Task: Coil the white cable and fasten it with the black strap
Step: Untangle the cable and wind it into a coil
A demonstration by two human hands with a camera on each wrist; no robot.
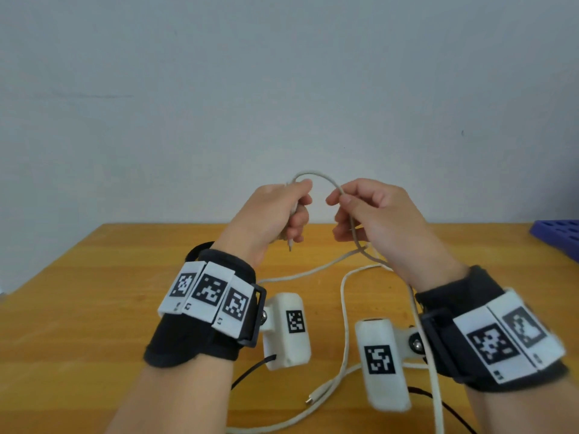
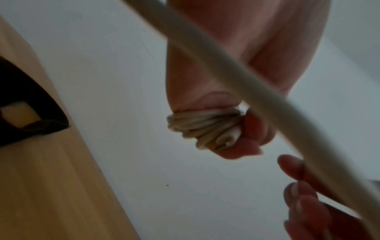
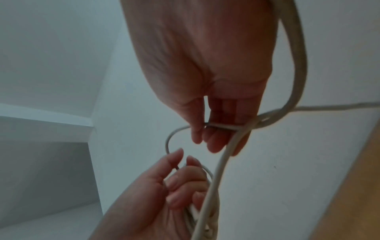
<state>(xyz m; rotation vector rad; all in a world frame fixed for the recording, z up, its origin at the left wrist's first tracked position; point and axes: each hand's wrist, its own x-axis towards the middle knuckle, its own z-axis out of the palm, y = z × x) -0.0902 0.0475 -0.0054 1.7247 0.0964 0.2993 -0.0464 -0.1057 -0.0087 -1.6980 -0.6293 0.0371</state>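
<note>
Nearest to us in the head view, the loose run of the white cable (image 1: 344, 311) trails over the wooden table (image 1: 94, 308), one metal plug (image 1: 310, 401) lying near the front edge between our forearms. A little farther on, both wrists carry black bands with white marker tiles, and both forearms reach forward and upward so the hands meet above the table's far part.

The left hand (image 1: 275, 214) is closed into a fist, and another plug tip (image 1: 290, 245) pokes out below it. Only the left wrist view shows us what that fist encloses: several turns of cable bunched into a coil (image 2: 203, 128) under curled fingers. That same view alone shows a black strap (image 2: 26, 110) lying on the table off to the left; in the head view we see only a dark loop behind the left wristband, probably the same strap.

The right hand (image 1: 369, 214) is narrowly closed, thumb and forefinger pinching the cable just beside the left hand. A short arch of cable rises between the two hands. The right wrist view adds that the strand crosses under the right fingers (image 3: 216, 139) and then hangs down past the palm.

Farthest back, a blue tray (image 1: 557, 236) sits at the table's right edge, before a plain pale wall.
</note>
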